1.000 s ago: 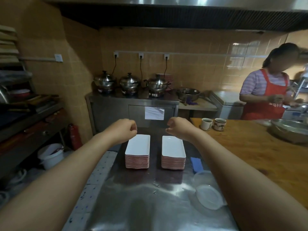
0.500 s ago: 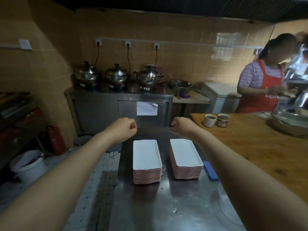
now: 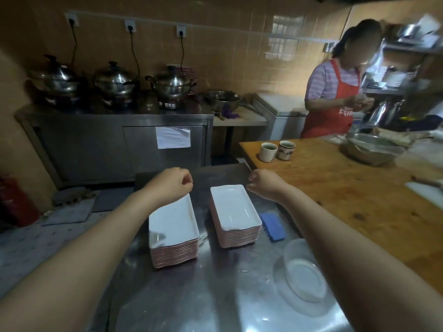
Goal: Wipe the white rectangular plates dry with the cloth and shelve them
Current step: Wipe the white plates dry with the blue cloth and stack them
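- We see two stacks of white rectangular plates side by side on the steel table point(image 3: 215, 295): the left stack point(image 3: 172, 221) and the right stack point(image 3: 233, 209), with a narrow gap between them.
- The plate edges in both stacks show red stripes.
- The blue cloth point(image 3: 273, 226) lies folded on the table, just beside the right stack on its right side, and no hand touches it.
- Our left hand point(image 3: 171, 184) hangs over the far end of the left stack, fingers curled into a loose fist, holding nothing.
- Our right hand point(image 3: 265, 184) hangs by the far right corner of the right stack, fingers also curled in, holding nothing.
- A clear plastic tub point(image 3: 303, 271) stands on the table nearer to us, under our right forearm.
- A wooden counter point(image 3: 359, 200) adjoins the table on the right and carries two cups point(image 3: 268, 152) and a metal bowl point(image 3: 372, 148).
- Behind that counter stands a person in a red apron point(image 3: 335, 97).
- Three lidded steel pots point(image 3: 115, 82) sit on a steel cabinet point(image 3: 96, 144) against the far tiled wall.
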The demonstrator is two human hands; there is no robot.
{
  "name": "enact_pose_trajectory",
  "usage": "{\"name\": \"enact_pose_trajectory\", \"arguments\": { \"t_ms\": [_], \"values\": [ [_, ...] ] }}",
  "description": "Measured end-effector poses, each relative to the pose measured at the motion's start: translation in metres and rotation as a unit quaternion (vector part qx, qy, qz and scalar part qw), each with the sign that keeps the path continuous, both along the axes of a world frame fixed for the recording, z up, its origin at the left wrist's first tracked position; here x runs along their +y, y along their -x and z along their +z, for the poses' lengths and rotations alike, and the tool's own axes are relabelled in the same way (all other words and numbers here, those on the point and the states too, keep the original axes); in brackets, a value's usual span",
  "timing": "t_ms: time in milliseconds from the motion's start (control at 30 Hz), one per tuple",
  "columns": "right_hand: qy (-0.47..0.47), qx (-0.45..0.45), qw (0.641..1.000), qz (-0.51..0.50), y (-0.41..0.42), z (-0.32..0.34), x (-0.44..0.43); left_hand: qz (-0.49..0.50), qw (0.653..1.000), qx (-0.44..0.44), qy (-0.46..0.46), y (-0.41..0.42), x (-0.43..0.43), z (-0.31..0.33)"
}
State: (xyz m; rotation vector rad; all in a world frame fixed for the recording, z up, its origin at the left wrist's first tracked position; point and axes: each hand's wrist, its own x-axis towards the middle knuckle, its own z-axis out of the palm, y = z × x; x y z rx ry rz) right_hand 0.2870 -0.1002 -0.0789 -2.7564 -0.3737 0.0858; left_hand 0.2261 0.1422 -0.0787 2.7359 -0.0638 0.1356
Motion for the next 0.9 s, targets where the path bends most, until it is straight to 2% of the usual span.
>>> {"name": "enact_pose_trajectory", "arguments": {
  "t_ms": [367, 600, 900],
  "values": [
    [-0.008, 0.080, 0.997, -0.006, -0.091, -0.053, -0.090, 0.033, 0.999, 0.004, 0.037, -0.084, -0.109, -0.042],
    [-0.019, 0.159, 0.987, 0.006, -0.127, -0.109, -0.124, 0.048, 0.995, 0.042, 0.074, -0.112, -0.150, -0.091],
    [-0.065, 0.243, 0.963, -0.094, -0.142, -0.195, -0.130, 0.049, 0.994, 0.061, 0.080, -0.140, -0.156, -0.130]
  ]
}}
